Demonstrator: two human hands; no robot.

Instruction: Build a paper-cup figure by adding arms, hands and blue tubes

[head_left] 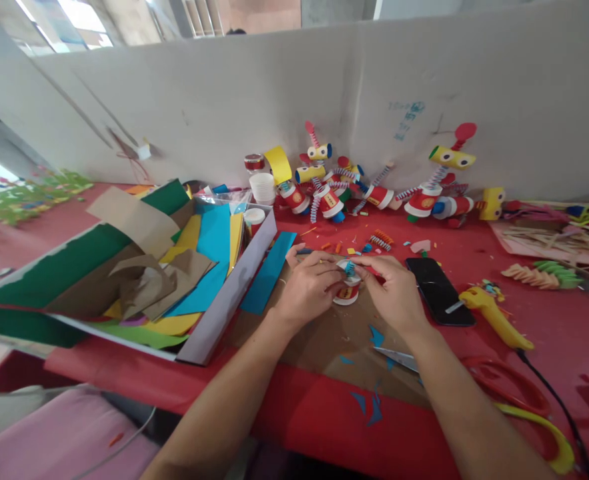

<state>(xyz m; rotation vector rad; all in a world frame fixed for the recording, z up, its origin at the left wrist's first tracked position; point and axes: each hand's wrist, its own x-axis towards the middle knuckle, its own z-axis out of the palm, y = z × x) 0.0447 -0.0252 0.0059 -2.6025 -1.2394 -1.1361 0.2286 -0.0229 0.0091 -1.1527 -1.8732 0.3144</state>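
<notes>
A small red-and-white paper cup (347,294) stands on the brown sheet between my hands. On its white top sits a small blue folded paper piece (349,269). My left hand (312,283) is closed against the cup from the left, fingers bent over its upper side. From the right, my right hand (393,290) has its thumb and forefinger closed at the rim, right beside the blue piece; the exact contact is partly hidden. Scissors (397,358) with red and yellow handles lie beneath my right forearm, near blue paper scraps (374,410).
On the left stands a box (224,293) of coloured paper and card, with a blue strip (269,273) beside it. A black phone (439,291) and yellow glue gun (494,320), with its cord, lie right. Several paper-cup figures (427,200) line the back wall.
</notes>
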